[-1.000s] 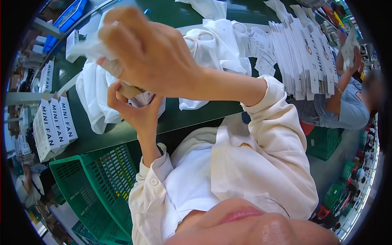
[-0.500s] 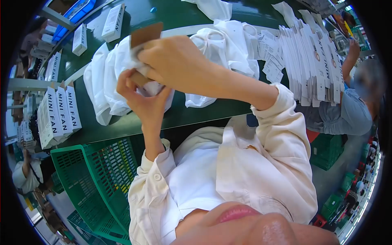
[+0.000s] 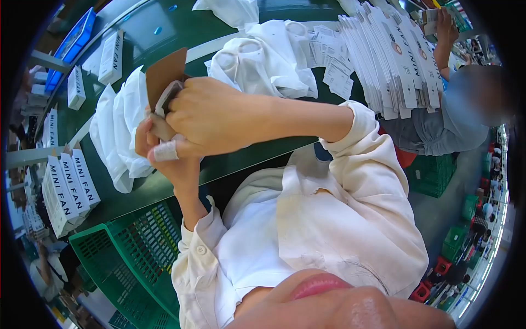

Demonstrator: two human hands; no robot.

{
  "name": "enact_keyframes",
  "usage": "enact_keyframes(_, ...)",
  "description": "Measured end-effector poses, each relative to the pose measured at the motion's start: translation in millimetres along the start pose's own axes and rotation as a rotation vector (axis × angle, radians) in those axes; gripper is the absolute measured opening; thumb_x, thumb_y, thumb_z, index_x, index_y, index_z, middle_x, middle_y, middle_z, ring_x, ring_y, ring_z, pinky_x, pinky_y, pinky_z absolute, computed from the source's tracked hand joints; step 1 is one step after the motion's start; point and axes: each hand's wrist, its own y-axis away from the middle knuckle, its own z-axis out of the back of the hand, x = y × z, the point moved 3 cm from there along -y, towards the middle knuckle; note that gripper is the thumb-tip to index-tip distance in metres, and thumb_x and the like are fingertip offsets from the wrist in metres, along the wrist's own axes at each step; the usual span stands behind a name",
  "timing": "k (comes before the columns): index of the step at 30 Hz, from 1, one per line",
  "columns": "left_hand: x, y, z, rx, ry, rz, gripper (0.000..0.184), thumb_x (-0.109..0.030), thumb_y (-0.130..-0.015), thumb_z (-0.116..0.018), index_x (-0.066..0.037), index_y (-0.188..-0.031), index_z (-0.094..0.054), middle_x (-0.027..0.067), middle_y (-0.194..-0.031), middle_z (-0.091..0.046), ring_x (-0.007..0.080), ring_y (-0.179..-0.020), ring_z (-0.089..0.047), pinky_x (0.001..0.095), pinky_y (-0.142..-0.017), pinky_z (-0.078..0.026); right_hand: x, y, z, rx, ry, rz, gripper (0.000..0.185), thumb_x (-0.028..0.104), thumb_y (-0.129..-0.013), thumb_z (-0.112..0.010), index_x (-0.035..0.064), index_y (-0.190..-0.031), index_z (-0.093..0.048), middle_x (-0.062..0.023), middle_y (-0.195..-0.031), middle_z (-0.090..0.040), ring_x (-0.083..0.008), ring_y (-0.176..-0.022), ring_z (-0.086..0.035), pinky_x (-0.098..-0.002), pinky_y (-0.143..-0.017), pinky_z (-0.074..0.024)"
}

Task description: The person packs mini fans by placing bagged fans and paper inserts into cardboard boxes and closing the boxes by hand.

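Note:
My left hand [image 3: 183,172] is wrapped round a small open carton, its fingers curled along the far side and lower end. A brown inner flap [image 3: 167,77] of the carton stands up. Over the carton's opening, my right hand [image 3: 211,115] is closed, its fingers bent in at the mouth against a greyish-white piece [image 3: 167,98] whose kind I cannot make out. White tape [image 3: 165,151] wraps a thumb that seems to be my right one. Both hands hide most of the carton. White soft bags [image 3: 123,131] lie just beyond and left of it.
Finished MINI FAN boxes [image 3: 68,186] stand at the left edge. More bagged items [image 3: 263,57], printed leaflets [image 3: 338,74] and a stack of flat cartons [image 3: 383,60] lie on the green table. A green crate [image 3: 109,230] sits below. A co-worker [image 3: 466,109] is at right.
My hands and the carton have shifted left and slightly down in view, as has the whole scene. My right hand has turned, its bent fingers now at the opening and a taped thumb showing.

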Motion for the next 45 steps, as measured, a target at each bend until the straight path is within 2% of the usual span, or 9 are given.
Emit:
enact_keyframes(4, -17, -5, -2, 0.130, -0.385, -0.162, 0.086, -0.019, -0.060, -0.088, -0.013, -0.124, -0.032, 0.0099, -0.123, -0.039, 0.0273, -0.109, -0.049, 0.0328, -0.093, -0.042, -16, 9, 10, -0.173, -0.137, 0.023, 0.010, 0.012, -0.078, -0.062, 0.0050, -0.085, -0.064, -0.0065, -0.086, -0.063, -0.0243, -0.076, -0.057, -0.0297, -0.071, -0.0462)
enact_keyframes(8, -12, 2, 13, 0.058, -0.243, -0.098, 0.088, -0.019, -0.059, -0.088, -0.014, -0.125, -0.030, 0.0101, -0.123, -0.038, 0.0282, -0.109, -0.049, 0.0338, -0.094, -0.042, -76, 112, 34, -0.622, -0.100, -0.562, 0.021, 0.017, -0.078, -0.071, 0.0065, -0.094, -0.062, -0.0047, -0.092, -0.062, -0.0209, -0.086, -0.059, -0.0274, -0.080, -0.0479)
enact_keyframes(13, -4, -9, 26, -0.023, -0.168, 0.007, 0.089, -0.015, -0.058, -0.088, -0.017, -0.125, -0.029, 0.0152, -0.121, -0.043, 0.0305, -0.105, -0.054, 0.0370, -0.093, -0.045, -109, 263, -43, -0.148, 0.261, -1.019, 0.036, 0.023, -0.081, -0.067, 0.0033, -0.109, -0.056, -0.0129, -0.116, -0.054, -0.0278, -0.097, -0.056, -0.0354, -0.088, -0.0449)
enact_keyframes(19, 0, -14, 29, -0.001, -0.185, 0.078, 0.091, -0.015, -0.058, -0.088, -0.018, -0.126, -0.028, 0.0176, -0.119, -0.044, 0.0312, -0.103, -0.056, 0.0377, -0.092, -0.046, -101, 254, -41, 0.235, 0.313, -1.293, 0.021, 0.015, -0.079, -0.066, -0.0007, -0.093, -0.063, -0.0116, -0.090, -0.066, -0.0291, -0.079, -0.062, -0.0364, -0.080, -0.0497)
enact_keyframes(25, -10, 3, 20, 0.117, -0.256, -0.082, 0.080, -0.013, -0.058, -0.087, -0.010, -0.121, -0.037, 0.0100, -0.122, -0.042, 0.0262, -0.107, -0.049, 0.0326, -0.091, -0.042, -49, 157, 38, -0.926, 0.257, -0.702, 0.017, 0.002, -0.081, -0.061, 0.0021, -0.097, -0.066, -0.0085, -0.102, -0.069, -0.0207, -0.086, -0.066, -0.0281, -0.081, -0.0514)
enact_keyframes(30, -22, 20, -47, 0.162, -0.247, -0.096, 0.073, -0.012, -0.064, -0.082, -0.008, -0.122, -0.037, 0.0128, -0.124, -0.043, 0.0284, -0.111, -0.048, 0.0344, -0.094, -0.040, -14, 69, 1, -0.546, -0.244, -0.191, 0.017, 0.003, -0.081, -0.058, -0.0028, -0.097, -0.057, -0.0133, -0.108, -0.061, -0.0282, -0.095, -0.060, -0.0336, -0.084, -0.0468)
enact_keyframes(37, -26, 14, -64, 0.073, -0.065, -0.294, 0.057, -0.014, -0.066, -0.080, -0.005, -0.110, -0.045, 0.0192, -0.115, -0.058, 0.0242, -0.084, -0.061, 0.0302, -0.073, -0.049, -38, 57, 21, 0.321, -0.409, -0.352, 0.018, 0.019, -0.084, -0.058, 0.0016, -0.088, -0.060, -0.0122, -0.090, -0.059, -0.0291, -0.074, -0.051, -0.0365, -0.075, -0.0402)
enact_keyframes(39, -25, 6, -69, 0.091, -0.013, -0.195, 0.069, -0.013, -0.066, -0.081, -0.007, -0.119, -0.037, 0.0213, -0.114, -0.057, 0.0266, -0.089, -0.061, 0.0334, -0.077, -0.050, -53, 56, 32, -0.112, -0.432, -0.084, 0.033, 0.015, -0.076, -0.067, 0.0004, -0.104, -0.058, -0.0143, -0.096, -0.062, -0.0307, -0.080, -0.057, -0.0359, -0.074, -0.0435)
enact_keyframes(45, -29, -52, -40, -0.094, 0.398, 0.048, 0.090, -0.008, -0.069, -0.078, -0.015, -0.136, -0.018, 0.0245, -0.125, -0.047, 0.0287, -0.103, -0.058, 0.0343, -0.084, -0.050, -61, 39, -7, -0.070, -0.719, -0.228, 0.086, 0.009, -0.070, -0.072, 0.0039, -0.139, -0.022, -0.0178, -0.122, -0.051, -0.0285, -0.105, -0.055, -0.0401, -0.094, -0.0413)
